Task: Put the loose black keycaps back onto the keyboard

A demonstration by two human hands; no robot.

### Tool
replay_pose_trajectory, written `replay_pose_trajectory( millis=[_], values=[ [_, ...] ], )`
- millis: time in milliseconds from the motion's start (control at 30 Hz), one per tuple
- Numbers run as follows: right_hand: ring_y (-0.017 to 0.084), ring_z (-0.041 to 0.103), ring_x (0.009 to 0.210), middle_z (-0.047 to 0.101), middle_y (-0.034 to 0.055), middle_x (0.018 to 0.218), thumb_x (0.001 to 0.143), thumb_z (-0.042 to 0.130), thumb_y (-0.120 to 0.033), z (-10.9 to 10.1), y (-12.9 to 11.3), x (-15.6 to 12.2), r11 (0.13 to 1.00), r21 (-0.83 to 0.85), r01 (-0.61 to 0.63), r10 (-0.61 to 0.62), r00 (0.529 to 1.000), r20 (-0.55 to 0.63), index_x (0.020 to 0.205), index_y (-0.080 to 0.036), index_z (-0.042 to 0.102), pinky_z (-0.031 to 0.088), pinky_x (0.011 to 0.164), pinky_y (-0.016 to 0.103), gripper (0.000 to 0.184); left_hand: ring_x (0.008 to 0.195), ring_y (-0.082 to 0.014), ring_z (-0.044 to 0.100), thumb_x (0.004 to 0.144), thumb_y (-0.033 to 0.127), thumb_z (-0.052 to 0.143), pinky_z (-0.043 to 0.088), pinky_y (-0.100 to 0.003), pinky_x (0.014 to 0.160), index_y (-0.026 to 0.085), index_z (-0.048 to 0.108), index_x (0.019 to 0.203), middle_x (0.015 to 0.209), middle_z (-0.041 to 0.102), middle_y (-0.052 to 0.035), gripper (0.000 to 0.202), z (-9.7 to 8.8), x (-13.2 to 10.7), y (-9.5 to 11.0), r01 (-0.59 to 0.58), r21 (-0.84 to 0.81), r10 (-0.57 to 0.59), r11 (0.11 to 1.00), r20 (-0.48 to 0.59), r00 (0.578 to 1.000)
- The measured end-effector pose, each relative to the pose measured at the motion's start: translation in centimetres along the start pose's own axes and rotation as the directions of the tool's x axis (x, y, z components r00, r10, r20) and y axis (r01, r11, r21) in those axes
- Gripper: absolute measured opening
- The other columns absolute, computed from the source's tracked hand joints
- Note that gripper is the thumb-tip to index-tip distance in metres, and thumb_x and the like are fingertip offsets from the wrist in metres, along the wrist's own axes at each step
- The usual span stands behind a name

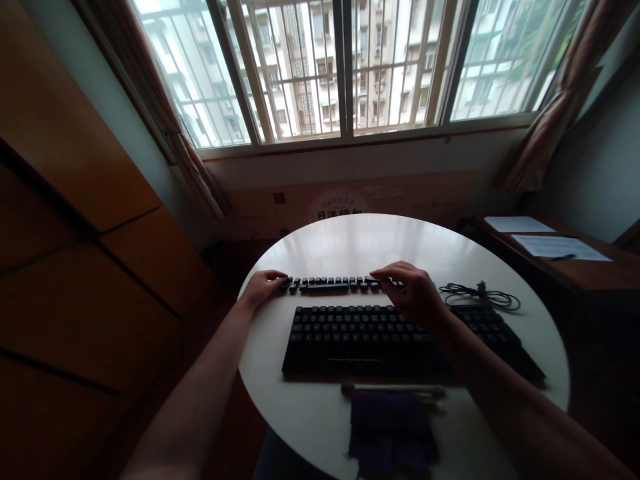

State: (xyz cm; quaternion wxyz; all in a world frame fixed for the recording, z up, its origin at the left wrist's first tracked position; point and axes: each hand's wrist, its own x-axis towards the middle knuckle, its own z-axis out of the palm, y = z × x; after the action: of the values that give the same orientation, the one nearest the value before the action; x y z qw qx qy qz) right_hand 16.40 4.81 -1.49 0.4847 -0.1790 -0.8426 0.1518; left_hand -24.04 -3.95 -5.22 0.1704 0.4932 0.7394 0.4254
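Two short rows of loose black keycaps (353, 282) lie on the round white table (305, 243), a long spacebar (325, 289) among them. At the left end of the rows, the thumb and fingers of my left hand (264, 285) close on the end keycap. My right hand (410, 285) is closed in a pinch at a keycap toward the right end; its palm hides part of the row. Nearer to me lies a black keyboard (350, 327), its front strip dark and without visible caps. My right forearm covers part of its right side.
A coiled black cable (483, 295) lies behind the keyboard's right end. In front are a thin rod-like tool with a brush-like end (395, 390) and a dark purple cloth (393, 430). Papers (560, 247) and a pen rest on a brown side table at right.
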Motion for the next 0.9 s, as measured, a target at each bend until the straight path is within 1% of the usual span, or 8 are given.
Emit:
replay_pose_trajectory(
  millis=[200,333,500,600,700,733,800,900],
  values=[
    [0.015,0.069,0.090,0.074,0.0034,0.097,0.089,0.062,-0.016,0.0,0.4,-0.1,0.999,-0.005,-0.033,0.033,0.999,0.004,0.101,-0.021,0.078,0.057,0.080,0.028,0.021,0.090,-0.0259,0.073,0.070,0.042,0.075,0.054,-0.033,0.083,0.020,0.082,0.091,0.095,0.080,-0.0085,0.031,0.0,0.1,0.3,-0.023,0.110,0.037,0.994,-0.122,0.992],
    [0.015,0.069,0.088,0.074,0.0035,0.096,0.089,0.061,-0.017,-0.2,0.6,0.0,0.999,-0.008,-0.043,0.043,0.999,-0.007,0.100,-0.021,0.079,0.057,0.079,0.028,0.021,0.088,-0.0250,0.072,0.074,0.040,0.073,0.052,-0.034,0.083,0.022,0.083,0.091,0.092,0.080,-0.0071,0.026,0.1,-0.1,0.2,-0.031,0.201,0.065,0.979,-0.165,0.984],
    [0.016,0.068,0.090,0.074,0.0042,0.096,0.090,0.060,-0.018,-0.3,0.6,0.0,0.999,-0.015,-0.045,0.045,0.999,-0.020,0.098,-0.021,0.079,0.057,0.082,0.030,0.020,0.083,-0.0245,0.070,0.070,0.038,0.078,0.052,-0.034,0.083,0.024,0.082,0.086,0.087,0.079,-0.0053,0.022,0.2,-0.1,0.4,-0.062,0.254,0.109,0.965,-0.176,0.978],
    [0.016,0.068,0.091,0.074,0.0034,0.096,0.090,0.060,-0.016,-0.4,0.8,0.0,0.999,-0.016,-0.042,0.042,0.999,-0.017,0.098,-0.021,0.079,0.056,0.083,0.030,0.021,0.081,-0.0239,0.069,0.075,0.039,0.074,0.053,-0.034,0.078,0.019,0.081,0.093,0.087,0.078,-0.0079,0.028,-0.1,-0.5,0.8,-0.045,0.233,0.108,0.971,-0.266,0.958],
    [0.016,0.069,0.091,0.074,0.0035,0.097,0.089,0.059,-0.016,-0.4,0.8,0.1,0.999,-0.016,-0.037,0.037,0.999,-0.007,0.099,-0.021,0.078,0.056,0.082,0.030,0.022,0.078,-0.0220,0.069,0.079,0.044,0.072,0.054,-0.032,0.072,0.014,0.078,0.099,0.090,0.077,-0.0103,0.037,-0.6,-3.1,1.9,-0.154,0.062,0.166,0.986,-0.382,0.909],
    [0.016,0.069,0.091,0.074,0.0037,0.097,0.089,0.059,-0.016,-0.4,0.8,0.1,0.999,-0.015,-0.031,0.031,1.000,-0.004,0.099,-0.021,0.078,0.056,0.083,0.030,0.022,0.078,-0.0215,0.069,0.078,0.046,0.075,0.055,-0.032,0.071,0.014,0.078,0.098,0.091,0.077,-0.0106,0.037,-0.8,-4.6,2.4,-0.221,0.000,0.207,0.975,-0.359,0.910],
    [0.016,0.068,0.090,0.074,0.0041,0.096,0.089,0.059,-0.015,-0.5,0.6,0.2,1.000,-0.013,-0.015,0.015,1.000,-0.001,0.098,-0.021,0.078,0.057,0.082,0.031,0.022,0.082,-0.0217,0.071,0.079,0.042,0.079,0.058,-0.033,0.077,0.016,0.078,0.097,0.095,0.077,-0.0103,0.032,-1.0,-8.2,3.3,-0.318,-0.062,0.294,0.946,-0.246,0.923],
    [0.016,0.068,0.090,0.074,0.0041,0.094,0.089,0.059,-0.015,-0.7,0.2,0.3,1.000,-0.005,-0.002,0.002,1.000,0.002,0.096,-0.021,0.079,0.056,0.082,0.030,0.022,0.087,-0.0232,0.072,0.084,0.033,0.078,0.061,-0.035,0.077,0.018,0.078,0.093,0.094,0.077,-0.0107,0.018,-1.0,-13.7,4.4,-0.423,-0.050,0.421,0.905,-0.033,0.906]
  ],
)
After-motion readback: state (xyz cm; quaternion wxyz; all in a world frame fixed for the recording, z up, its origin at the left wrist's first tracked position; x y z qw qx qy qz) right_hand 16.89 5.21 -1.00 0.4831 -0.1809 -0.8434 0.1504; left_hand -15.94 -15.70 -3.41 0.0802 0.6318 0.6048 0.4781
